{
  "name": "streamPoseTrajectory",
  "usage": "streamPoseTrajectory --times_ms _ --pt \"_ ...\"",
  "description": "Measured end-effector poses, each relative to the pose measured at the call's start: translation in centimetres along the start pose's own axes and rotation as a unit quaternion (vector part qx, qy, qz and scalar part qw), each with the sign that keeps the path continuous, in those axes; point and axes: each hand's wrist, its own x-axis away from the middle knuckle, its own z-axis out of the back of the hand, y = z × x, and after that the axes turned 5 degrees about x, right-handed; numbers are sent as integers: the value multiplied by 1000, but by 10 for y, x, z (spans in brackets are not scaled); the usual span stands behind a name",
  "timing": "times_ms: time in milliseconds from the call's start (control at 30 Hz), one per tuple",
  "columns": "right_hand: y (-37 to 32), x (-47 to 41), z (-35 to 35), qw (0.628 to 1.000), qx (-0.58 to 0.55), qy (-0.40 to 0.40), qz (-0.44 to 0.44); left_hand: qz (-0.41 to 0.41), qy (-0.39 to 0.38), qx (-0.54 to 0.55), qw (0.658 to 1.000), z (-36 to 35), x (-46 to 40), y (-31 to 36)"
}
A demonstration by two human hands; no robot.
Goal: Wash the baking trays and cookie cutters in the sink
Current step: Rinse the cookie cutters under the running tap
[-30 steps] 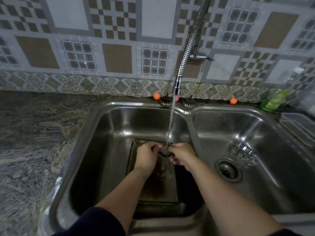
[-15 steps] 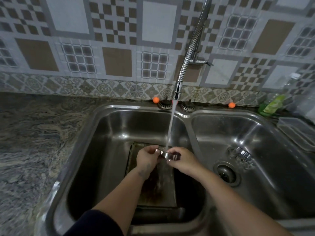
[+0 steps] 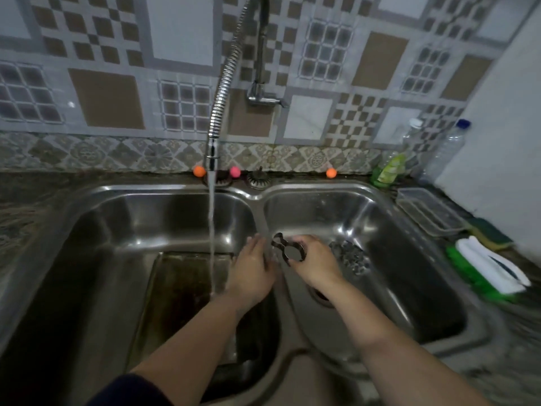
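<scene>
Right hand [image 3: 314, 263] pinches the dark metal cookie cutter [image 3: 288, 249] by its rim, over the divider toward the right basin — likely heading for the heap of washed cutters [image 3: 349, 256] by the drain. Left hand [image 3: 253, 268] hangs beside it, fingers straight, holding nothing. Water from the coiled steel tap [image 3: 222, 92] strikes the dark rectangular baking tray [image 3: 181, 291] in the left basin — probably soaking.
</scene>
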Motion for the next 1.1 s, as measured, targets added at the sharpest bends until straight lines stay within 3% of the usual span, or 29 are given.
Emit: streamPoseTrajectory --times_ms 167,300,600,1100 --pt "77 -6 1 994 13 -27 -109 45 -102 -205 972 -35 -8 14" --pt "136 -15 2 980 13 -43 -193 68 -67 -261 961 -49 -7 16" --pt "222 -61 14 945 6 12 -327 72 -27 -299 951 -52 -5 20" --pt "236 -71 4 947 42 -25 -316 72 7 -297 952 -59 -10 16"
